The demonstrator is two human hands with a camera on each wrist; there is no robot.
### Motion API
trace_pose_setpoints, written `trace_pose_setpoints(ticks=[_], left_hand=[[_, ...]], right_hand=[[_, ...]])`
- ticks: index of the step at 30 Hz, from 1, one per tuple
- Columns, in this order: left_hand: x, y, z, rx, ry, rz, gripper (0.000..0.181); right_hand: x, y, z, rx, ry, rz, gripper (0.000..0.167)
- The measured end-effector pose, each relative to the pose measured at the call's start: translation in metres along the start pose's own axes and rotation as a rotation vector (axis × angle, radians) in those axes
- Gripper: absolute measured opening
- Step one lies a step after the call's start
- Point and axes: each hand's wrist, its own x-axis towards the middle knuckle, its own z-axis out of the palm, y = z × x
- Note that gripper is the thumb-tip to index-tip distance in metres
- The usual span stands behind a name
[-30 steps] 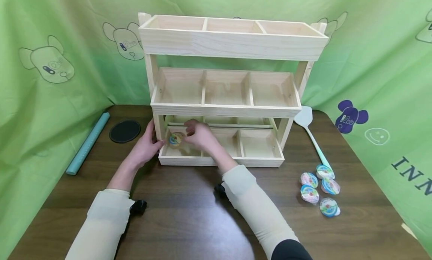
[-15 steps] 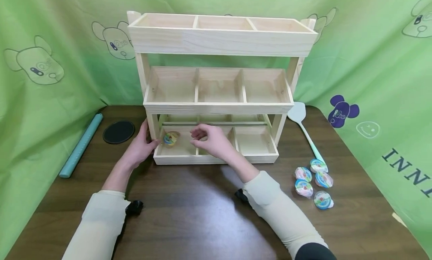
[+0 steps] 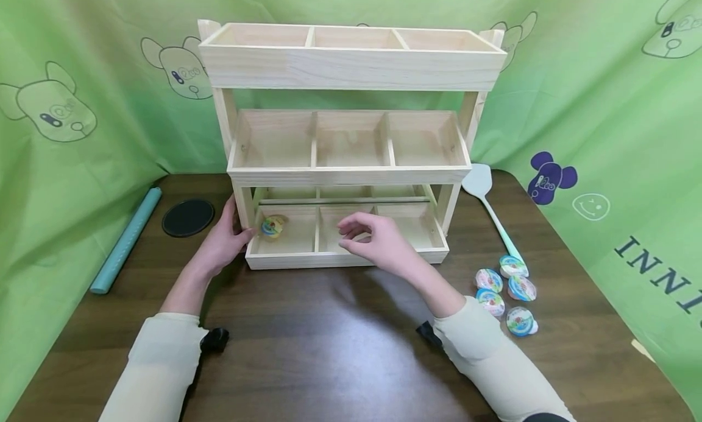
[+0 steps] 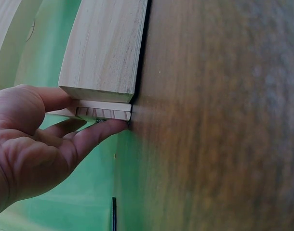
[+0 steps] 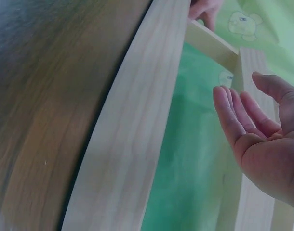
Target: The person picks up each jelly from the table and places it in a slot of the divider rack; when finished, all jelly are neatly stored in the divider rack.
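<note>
Fingers and thumb of the left hand [image 3: 222,242] grip the wooden rack [image 3: 351,69] at its seven-o'clock corner; the right hand [image 3: 378,239] has its fingers close together, loosely curved, thumb apart, before the lowest tray [image 3: 345,262]. Pale, straight-grained wood forms three boxy tiers. One round, lidded cup [image 3: 272,226] sits in that tray's nine-o'clock compartment; five similar cups [image 3: 490,302] cluster at four o'clock on the dark wood-grain table [image 3: 307,361], beside a smooth, pale spatula [image 3: 493,218]. Only the left wrist view shows fingers against a striped wooden edge; only the right wrist view shows the right palm. Dark capitals, INN legible, mark the green cloth [image 3: 631,166] between three and four o'clock; lid print is too small to read
</note>
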Motion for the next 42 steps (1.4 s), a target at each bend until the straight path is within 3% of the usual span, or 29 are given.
trace_pose_setpoints(ticks=[10,17,27,42], left_hand=[[0.002,-0.002,0.001,0.013,-0.002,-0.011,0.092],[0.0,0.0,0.0,-0.014,-0.005,0.0,0.093],[0.001,-0.003,0.001,0.001,0.0,-0.004,0.092],[0.002,-0.003,0.0,-0.013,0.004,-0.014,0.093]], right_hand=[[-0.029,0.005,-0.029,0.029,0.075,0.024,0.025],[-0.047,0.016,-0.054,-0.019,0.131,0.058,0.025],[-0.081,0.035,-0.099,-0.193,0.249,0.098,0.024],[-0.132,0.066,-0.163,-0.434,0.344,0.249,0.031]])
